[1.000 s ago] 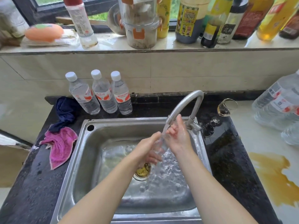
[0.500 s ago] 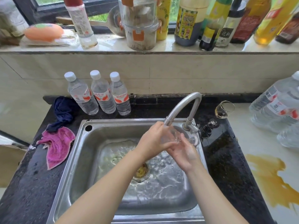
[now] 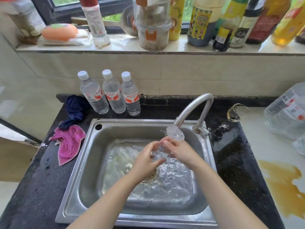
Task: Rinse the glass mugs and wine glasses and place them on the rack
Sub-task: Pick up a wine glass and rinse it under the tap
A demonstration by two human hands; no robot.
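Note:
Water runs from the curved tap (image 3: 196, 106) into the steel sink (image 3: 92, 154). A clear wine glass (image 3: 175, 134) is tilted under the spout, one end in the stream, the rest hard to make out between my hands. My left hand (image 3: 146, 160) grips its lower part with curled fingers and thumb. From the right, the fingertips of my right hand (image 3: 180, 151) pinch it. A second wine glass (image 3: 236, 112) lies on its side on the counter right of the tap, holding a little amber liquid.
Three small water bottles (image 3: 113, 93) stand behind the sink. A pink cloth (image 3: 69, 142) and a navy cloth (image 3: 75, 109) lie on the wet black counter at left. Large water jugs (image 3: 287, 111) and a brown spill (image 3: 283, 184) occupy the white counter at right. The sill holds several bottles.
My hands have dropped lower in the sink and parted slightly. My left hand came off the top of the glass, whose one end now sticks up into the stream.

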